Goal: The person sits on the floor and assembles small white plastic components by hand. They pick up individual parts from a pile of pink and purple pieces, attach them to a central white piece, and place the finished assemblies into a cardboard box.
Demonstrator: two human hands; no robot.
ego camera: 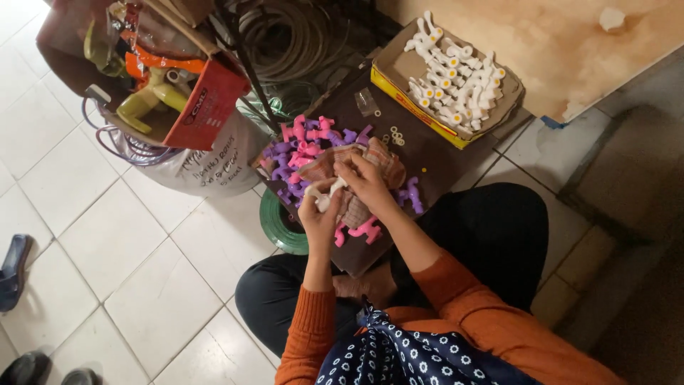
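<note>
Head view: both hands (342,192) pinching white tap (325,196) (cloth (356,167) behind); pink/purple taps (303,142) w/ box (399,82) nearby.

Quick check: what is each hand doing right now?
Left hand: closed around a white plastic tap.
Right hand: fingers pinched on the same tap's upper end, resting against the checked cloth.

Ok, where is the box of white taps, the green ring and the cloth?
Box of white taps (399,89), head view, on its yellow front edge.
Green ring (274,227), head view, on its left curve.
Cloth (385,165), head view, on its checked top fold.
</note>
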